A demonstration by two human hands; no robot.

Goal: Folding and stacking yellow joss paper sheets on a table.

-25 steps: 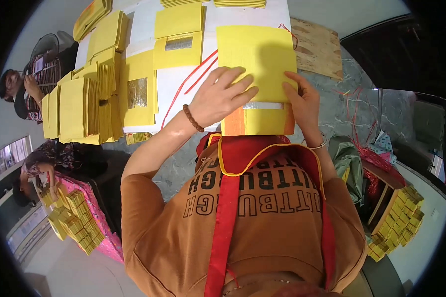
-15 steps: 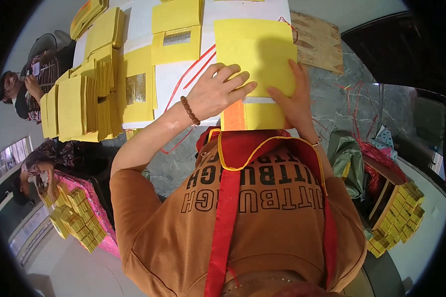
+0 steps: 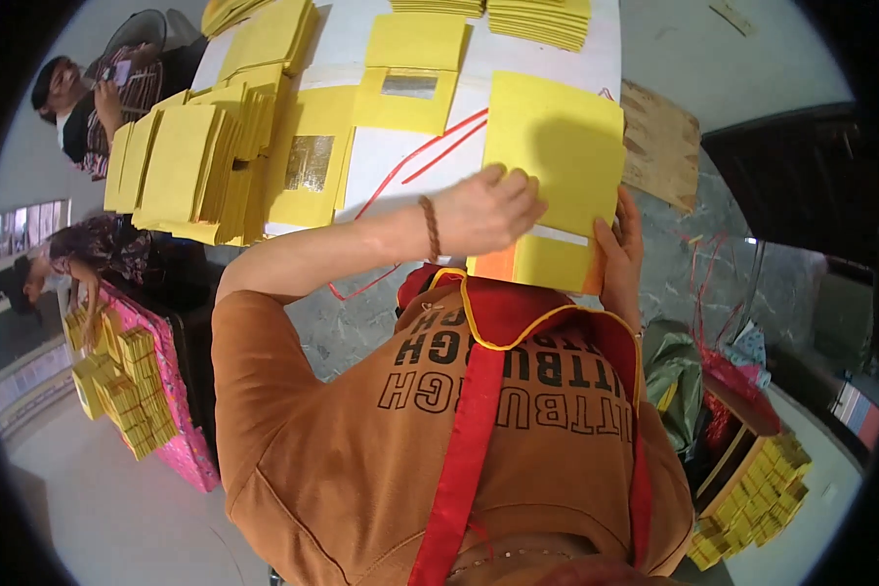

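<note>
A stack of yellow paper (image 3: 557,117) lies at the front right corner of the white table, with a pale strip across its lower part and an orange patch at its near edge. Over the left side of that strip, my left hand (image 3: 493,210) has its fingers curled in; anything between them is hidden. A brown bead bracelet circles that wrist. My right hand (image 3: 620,256) grips the stack's right edge, its thumb on top and its fingers along the side. Just left of the stack, a red string (image 3: 425,156) runs over the white tabletop (image 3: 386,161).
Yellow paper bundles (image 3: 181,166) stand along the table's left side. Flatter yellow sheets with silver patches (image 3: 311,161) lie beside them. A wooden board (image 3: 659,146) is beyond the right edge. Two people sit at left; more yellow bundles (image 3: 757,503) are stacked at lower right.
My left hand has gone from spread fingers on the paper to curled ones. My right hand has slid from the paper's top to its right edge. The whole view has shifted.
</note>
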